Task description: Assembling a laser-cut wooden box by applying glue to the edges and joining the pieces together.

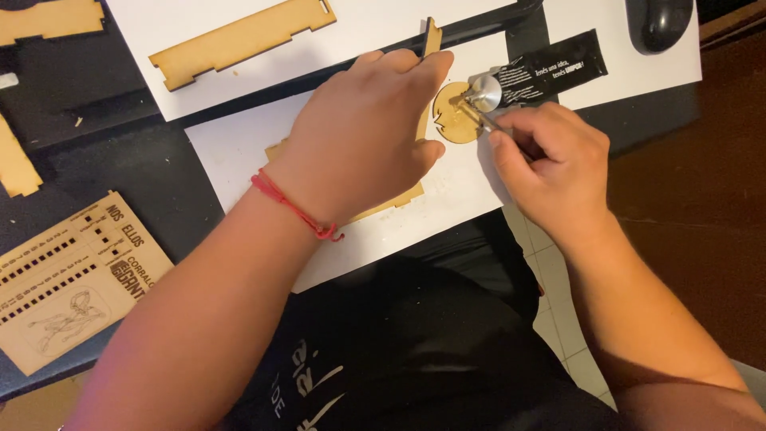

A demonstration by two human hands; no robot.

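My left hand (363, 132) lies flat on a light wooden laser-cut panel (396, 197), pressing it down on a white sheet of paper (231, 148); a red string bracelet circles that wrist. My right hand (550, 164) pinches a thin stick (488, 121) whose tip touches a small round wooden disc (451, 120). A black glue tube (550, 70) with a silver open end lies just behind the disc. A narrow upright wooden piece (432, 36) shows past my left fingertips.
Another notched wooden strip (239, 40) rests on a second white sheet at the back. An engraved wooden board (68, 279) lies at the left front edge, more wood pieces (16, 164) further left. A black computer mouse (658, 22) sits at the back right.
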